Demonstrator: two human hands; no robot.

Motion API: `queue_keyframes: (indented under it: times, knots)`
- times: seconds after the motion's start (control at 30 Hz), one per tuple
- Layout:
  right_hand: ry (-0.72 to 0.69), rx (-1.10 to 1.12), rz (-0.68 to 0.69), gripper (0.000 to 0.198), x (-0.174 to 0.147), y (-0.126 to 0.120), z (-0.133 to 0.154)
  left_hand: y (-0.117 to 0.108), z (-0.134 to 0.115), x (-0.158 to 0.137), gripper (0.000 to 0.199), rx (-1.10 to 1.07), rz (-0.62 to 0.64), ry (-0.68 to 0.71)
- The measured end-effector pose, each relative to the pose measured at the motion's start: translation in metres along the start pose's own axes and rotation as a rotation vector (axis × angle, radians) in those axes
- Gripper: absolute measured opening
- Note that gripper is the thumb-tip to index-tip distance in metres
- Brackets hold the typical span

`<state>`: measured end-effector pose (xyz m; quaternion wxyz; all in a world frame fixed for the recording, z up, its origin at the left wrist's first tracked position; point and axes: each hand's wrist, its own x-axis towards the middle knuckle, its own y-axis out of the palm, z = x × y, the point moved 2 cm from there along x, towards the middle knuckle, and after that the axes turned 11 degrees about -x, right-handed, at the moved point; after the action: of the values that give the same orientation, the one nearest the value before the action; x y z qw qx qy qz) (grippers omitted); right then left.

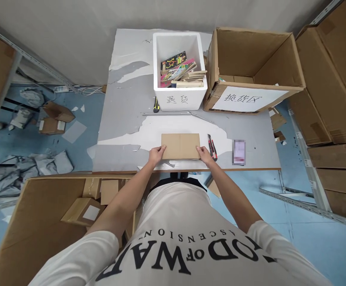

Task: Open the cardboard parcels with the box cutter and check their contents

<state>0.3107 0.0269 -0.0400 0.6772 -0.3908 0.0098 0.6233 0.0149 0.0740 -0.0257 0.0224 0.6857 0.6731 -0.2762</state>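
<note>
A flat brown cardboard box (180, 146) lies near the front edge of the table, held from both sides. My left hand (157, 154) grips its left end, thumb on top and the other fingers mostly hidden. At the opposite end my right hand (204, 154) closes on the right edge in the same way. Just right of that hand rests a red and black utility knife (211, 147). Farther right on the table is a phone (238, 152) with a blurred screen.
Behind the box stand a white foam box (180, 99) with several books (178, 73) and a large open carton (256, 79). A yellow-black cutter (156, 104) lies beside the foam box. Below left, a big carton (47, 214) holds smaller boxes. Shelving with cartons (312, 107) flanks the right.
</note>
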Motion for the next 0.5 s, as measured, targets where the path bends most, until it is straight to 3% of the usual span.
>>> queue_keyframes:
  times: [0.2,0.37,0.5]
  knots:
    - [-0.043,0.166,0.068,0.048,-0.004,-0.006,-0.025,-0.007,0.036,0.001,0.054,-0.411,0.037,-0.168]
    - [-0.167,0.075,0.11,0.075,-0.019,0.0,-0.041,-0.006,0.063,-0.012,0.081,-0.36,0.225,0.0]
    - [-0.211,0.071,0.117,0.073,-0.023,0.012,-0.032,0.008,0.064,-0.018,0.071,-0.373,0.276,0.095]
